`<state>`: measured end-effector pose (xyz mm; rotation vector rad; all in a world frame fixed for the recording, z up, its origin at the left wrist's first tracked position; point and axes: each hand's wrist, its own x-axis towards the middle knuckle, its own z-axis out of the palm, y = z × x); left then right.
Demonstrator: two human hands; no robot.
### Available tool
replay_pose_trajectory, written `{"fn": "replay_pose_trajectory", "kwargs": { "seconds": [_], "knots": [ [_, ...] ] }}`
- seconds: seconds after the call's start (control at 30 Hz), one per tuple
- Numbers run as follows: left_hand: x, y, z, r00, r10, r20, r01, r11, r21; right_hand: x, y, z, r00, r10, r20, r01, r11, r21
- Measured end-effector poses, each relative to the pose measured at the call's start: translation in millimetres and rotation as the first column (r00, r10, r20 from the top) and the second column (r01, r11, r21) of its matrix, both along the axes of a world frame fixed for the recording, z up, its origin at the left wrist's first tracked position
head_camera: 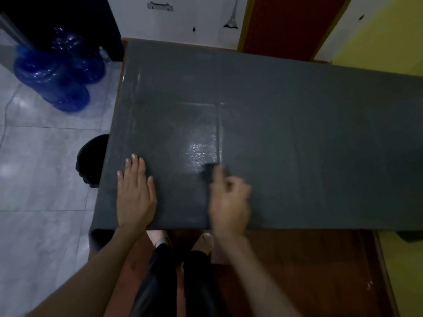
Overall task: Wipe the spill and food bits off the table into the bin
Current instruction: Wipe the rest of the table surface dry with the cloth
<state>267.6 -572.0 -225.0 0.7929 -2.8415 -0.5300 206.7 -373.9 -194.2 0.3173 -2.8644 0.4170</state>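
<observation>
A table under a dark grey cover (pixel 297 133) fills the middle of the head view. A shiny wet patch (pixel 201 154) glints near its front centre. My left hand (pixel 136 193) lies flat on the cover near the front left corner, fingers spread, holding nothing. My right hand (pixel 230 200) is blurred by motion just below the wet patch, fingers closed on a small dark cloth (pixel 207 171) that touches the cover. A black bin (pixel 90 160) stands on the floor at the table's left edge, partly hidden under it. I can make out no food bits.
Two blue water jugs (pixel 50 76) stand on the tiled floor (pixel 41 179) at the back left. A white wall with stickers is behind the table, a yellow wall to the right. My legs and feet (pixel 203 241) show below the table's front edge.
</observation>
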Motion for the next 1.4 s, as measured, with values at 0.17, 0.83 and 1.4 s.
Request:
{"fn": "replay_pose_trajectory", "kwargs": {
  "seconds": [0.17,0.83,1.4],
  "knots": [
    [4.0,-4.9,2.7,1.000,-0.023,-0.004,0.023,1.000,0.011,28.0,68.2,-19.3,0.961,0.275,-0.002,-0.272,0.954,0.129],
    [-88.6,34.6,-0.5,0.952,-0.305,0.015,0.305,0.952,-0.028,-99.1,217.8,-3.8,0.828,-0.554,0.090,0.547,0.832,0.087],
    [-191.3,-1.3,11.7,0.955,-0.290,0.056,0.293,0.955,-0.040,-219.9,179.9,2.7,0.621,-0.778,0.091,0.781,0.625,0.009]
  ]
}}
